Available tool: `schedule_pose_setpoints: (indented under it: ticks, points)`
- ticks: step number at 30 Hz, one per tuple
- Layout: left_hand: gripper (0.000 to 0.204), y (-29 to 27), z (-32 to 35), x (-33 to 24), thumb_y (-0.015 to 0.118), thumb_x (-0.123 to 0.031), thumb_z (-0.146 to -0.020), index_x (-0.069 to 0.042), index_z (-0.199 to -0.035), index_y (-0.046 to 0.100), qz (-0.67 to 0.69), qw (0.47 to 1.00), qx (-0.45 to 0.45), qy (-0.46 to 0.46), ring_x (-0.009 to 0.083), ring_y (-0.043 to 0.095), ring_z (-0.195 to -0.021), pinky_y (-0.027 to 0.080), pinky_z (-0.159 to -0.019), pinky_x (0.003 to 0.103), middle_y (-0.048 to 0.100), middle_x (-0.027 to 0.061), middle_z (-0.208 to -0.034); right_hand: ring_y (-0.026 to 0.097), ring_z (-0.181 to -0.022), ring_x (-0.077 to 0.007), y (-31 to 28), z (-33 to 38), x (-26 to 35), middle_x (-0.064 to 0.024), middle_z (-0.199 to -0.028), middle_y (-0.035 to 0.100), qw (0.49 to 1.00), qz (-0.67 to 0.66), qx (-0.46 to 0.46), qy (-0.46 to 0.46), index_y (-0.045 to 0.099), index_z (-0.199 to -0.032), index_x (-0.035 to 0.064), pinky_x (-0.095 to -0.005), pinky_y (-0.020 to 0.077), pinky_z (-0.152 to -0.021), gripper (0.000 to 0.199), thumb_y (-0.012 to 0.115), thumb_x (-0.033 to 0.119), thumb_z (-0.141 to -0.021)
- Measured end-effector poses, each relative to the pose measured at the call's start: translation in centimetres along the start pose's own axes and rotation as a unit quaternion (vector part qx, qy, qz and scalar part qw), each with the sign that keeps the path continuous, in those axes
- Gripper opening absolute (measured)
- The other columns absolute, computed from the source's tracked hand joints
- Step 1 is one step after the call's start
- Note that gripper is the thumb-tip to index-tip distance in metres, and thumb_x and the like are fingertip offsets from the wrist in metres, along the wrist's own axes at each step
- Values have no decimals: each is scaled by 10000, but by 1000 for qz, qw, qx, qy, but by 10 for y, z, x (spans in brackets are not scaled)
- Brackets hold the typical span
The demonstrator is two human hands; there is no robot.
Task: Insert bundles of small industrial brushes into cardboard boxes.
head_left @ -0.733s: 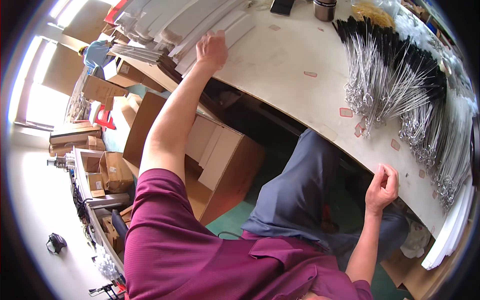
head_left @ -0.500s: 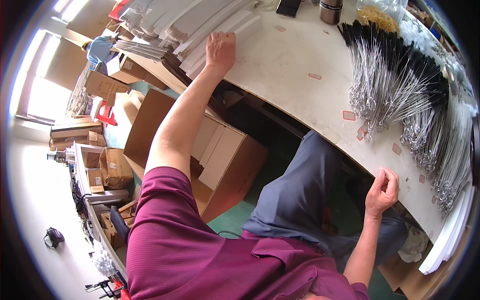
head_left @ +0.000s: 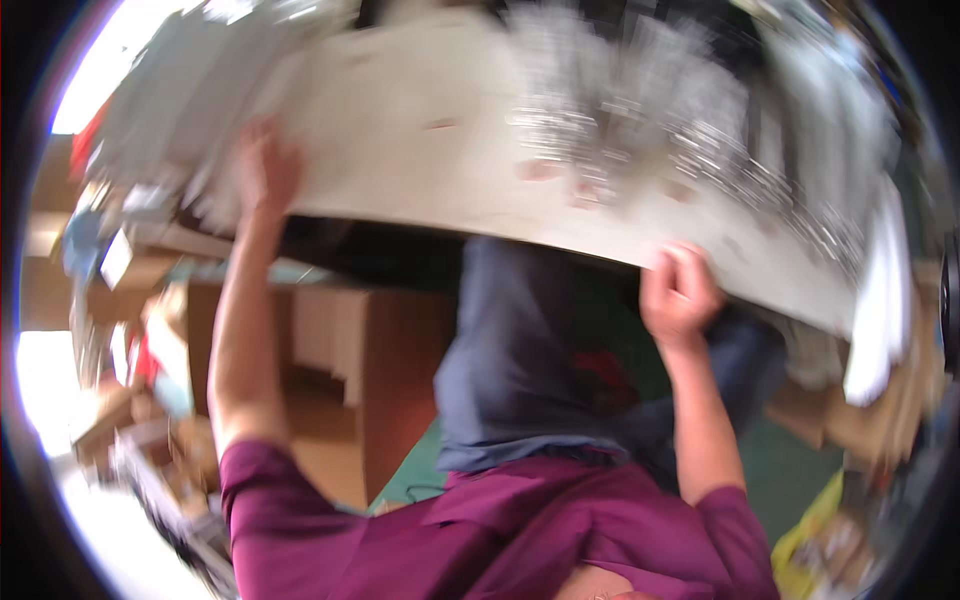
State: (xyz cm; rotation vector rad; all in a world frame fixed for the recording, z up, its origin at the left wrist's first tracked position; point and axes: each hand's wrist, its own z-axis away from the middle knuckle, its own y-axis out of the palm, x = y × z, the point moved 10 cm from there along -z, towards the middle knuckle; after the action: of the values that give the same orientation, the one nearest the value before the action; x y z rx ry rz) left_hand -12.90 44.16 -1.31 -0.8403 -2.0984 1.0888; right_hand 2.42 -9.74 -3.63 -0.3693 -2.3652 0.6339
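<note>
My left hand (head_left: 268, 170) is at the table's left end, over the edge of a pile of long whitish strips (head_left: 190, 110). Motion smears its fingers, so I cannot make out whether it grips one. Near the front edge of the white table (head_left: 420, 180), my right hand (head_left: 682, 292) is closed, fingers curled toward the thumb, with nothing visible in it. Beyond it lie heaps of thin wire brushes (head_left: 590, 100), their looped metal ends toward me. Their black bristle ends, at the far side, are blurred.
An open cardboard box (head_left: 400, 390) stands on the green floor below the table, left of my legs. White strips (head_left: 880, 310) jut past the table's right end. More cartons (head_left: 185, 440) are at the left, and a yellow bag (head_left: 812, 525) lies at the lower right.
The view has swung right, shifting the table and brushes leftward and blurring the picture. My left hand stays by the strips; my right hand remains curled at the table's front edge.
</note>
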Motion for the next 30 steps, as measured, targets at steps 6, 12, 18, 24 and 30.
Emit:
schedule_pose_setpoints:
  ticks: [6,12,18,24,30]
  points:
    - [329,-28,26,-99,718,-198,-946,-42,-1234,687,303,953,-22,9,329,676,-1124,521,-981,415,714,168,-1185,608,-580,-210,-14,-4,-12,-74,-726,599,985,-149,45,79,660,-916,44,-335,475,-529,74,721,58,-876]
    - [305,5,43,-149,664,-219,-983,2,-1192,688,397,918,18,19,334,674,-1089,506,-978,415,715,174,-1176,678,-607,-236,-176,-1,-111,-122,-774,681,976,84,-85,180,665,-976,29,-322,526,-554,99,693,105,-919]
    - [273,-10,43,-172,656,-188,-978,19,-1154,683,329,942,-22,58,376,642,-1128,479,-1007,450,698,194,-1191,484,-1338,-387,-347,41,-252,-236,-1429,520,782,556,41,279,523,-1392,-36,-466,379,-1152,604,711,144,-848]
    - [275,-5,43,-169,651,-185,-979,15,-1166,680,320,946,-17,51,370,641,-1122,482,-1001,445,700,190,-1185,477,-1346,-364,-383,61,-272,-218,-1434,520,756,592,62,273,529,-1382,-25,-473,363,-1152,632,771,204,-845]
    - [279,-3,43,-167,652,-191,-977,12,-1167,680,317,947,-12,47,369,642,-1113,485,-995,444,702,187,-1179,498,-1312,-362,-385,56,-264,-188,-1408,544,779,565,25,271,556,-1334,-11,-474,378,-1127,581,778,180,-832]
